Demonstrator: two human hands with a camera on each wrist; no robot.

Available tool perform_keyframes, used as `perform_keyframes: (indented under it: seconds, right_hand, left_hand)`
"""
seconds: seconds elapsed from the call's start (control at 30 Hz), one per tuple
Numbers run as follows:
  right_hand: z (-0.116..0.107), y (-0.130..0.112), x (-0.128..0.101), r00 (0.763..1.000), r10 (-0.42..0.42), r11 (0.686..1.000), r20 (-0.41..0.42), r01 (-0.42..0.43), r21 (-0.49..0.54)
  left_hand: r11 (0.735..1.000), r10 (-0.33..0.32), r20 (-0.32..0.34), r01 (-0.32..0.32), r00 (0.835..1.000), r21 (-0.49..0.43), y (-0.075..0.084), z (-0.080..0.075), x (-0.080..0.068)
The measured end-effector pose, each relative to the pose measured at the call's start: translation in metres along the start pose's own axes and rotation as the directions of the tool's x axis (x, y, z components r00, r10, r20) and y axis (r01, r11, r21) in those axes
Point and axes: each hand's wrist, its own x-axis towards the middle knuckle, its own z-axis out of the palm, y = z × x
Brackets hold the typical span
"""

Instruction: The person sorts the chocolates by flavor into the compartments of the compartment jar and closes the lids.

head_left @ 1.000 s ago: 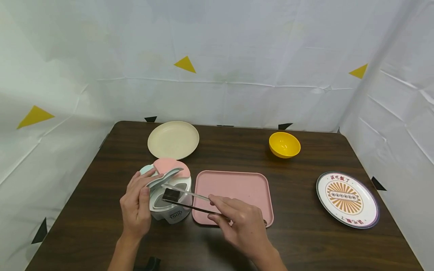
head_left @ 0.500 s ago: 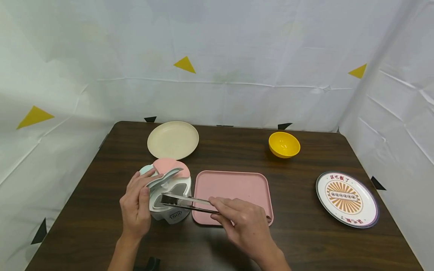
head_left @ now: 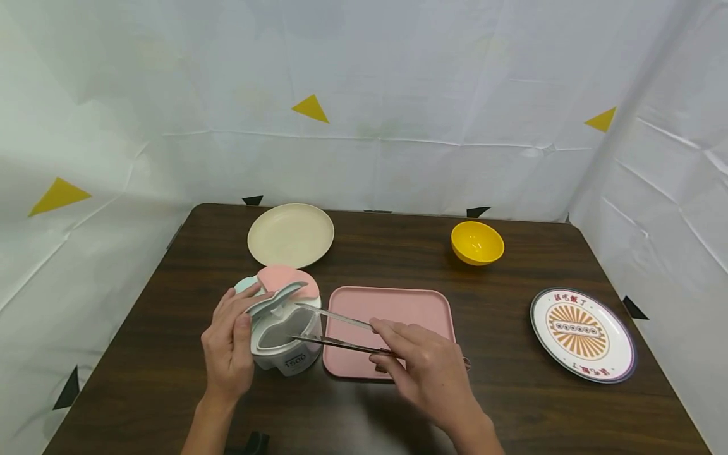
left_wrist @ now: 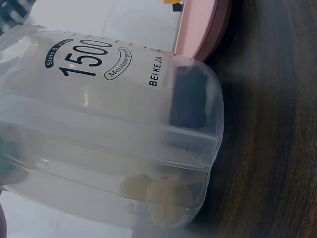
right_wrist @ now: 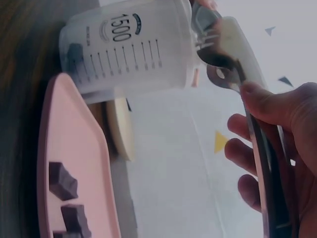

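Observation:
On the table at left stands a clear storage container [head_left: 287, 351] marked 1500, with pink and pale-green top sections. My left hand [head_left: 227, 341] holds its raised grey-white lid flap [head_left: 275, 300]. My right hand [head_left: 426, 366] grips metal tongs [head_left: 341, 344], spread, with nothing between the tips over the container's opening. One tip is fork-shaped in the right wrist view. Through the wall, the left wrist view shows a dark block [left_wrist: 188, 96] at the bottom, and pale round pieces [left_wrist: 166, 198] in another section. Dark blocks [right_wrist: 62, 181] lie on the pink tray [head_left: 392, 303], partly hidden by my right hand in the head view.
A cream plate [head_left: 291, 235] lies behind the container. Farther right are a yellow bowl [head_left: 476, 243] and a white patterned plate [head_left: 582, 335]. White sheeting [head_left: 375, 76] surrounds the dark wooden table [head_left: 500, 404] at the back and sides.
The tongs held a dark block over the container's opening, dipped lower, then spread and released it inside. My right hand has drawn back slightly to the right; the left hand stays put.

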Motion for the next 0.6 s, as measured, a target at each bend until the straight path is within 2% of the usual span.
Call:
perform_keyframes:
  seconds: [0.17, 0.4, 0.5, 0.6]
  right_hand:
    - [-0.007, 0.012, -0.011, 0.997, 0.069, 0.997, 0.027, -0.068, -0.024]
    - [-0.022, 0.033, -0.030, 0.981, 0.186, 0.973, 0.062, -0.175, -0.150]
    - [-0.027, 0.039, -0.038, 0.957, 0.262, 0.953, 0.126, -0.237, -0.187]
    - [-0.029, 0.044, -0.044, 0.914, 0.343, 0.930, 0.215, -0.298, -0.217]
  left_hand:
    - [1.000, -0.010, 0.007, 0.009, 1.000, 0.005, 0.001, -0.001, 0.000]
    - [1.000, -0.016, 0.010, 0.016, 1.000, 0.015, 0.000, -0.001, 0.000]
    - [1.000, -0.015, 0.009, 0.015, 1.000, 0.018, 0.000, -0.001, -0.001]
    - [1.000, -0.015, 0.008, 0.015, 1.000, 0.020, 0.000, -0.001, 0.000]
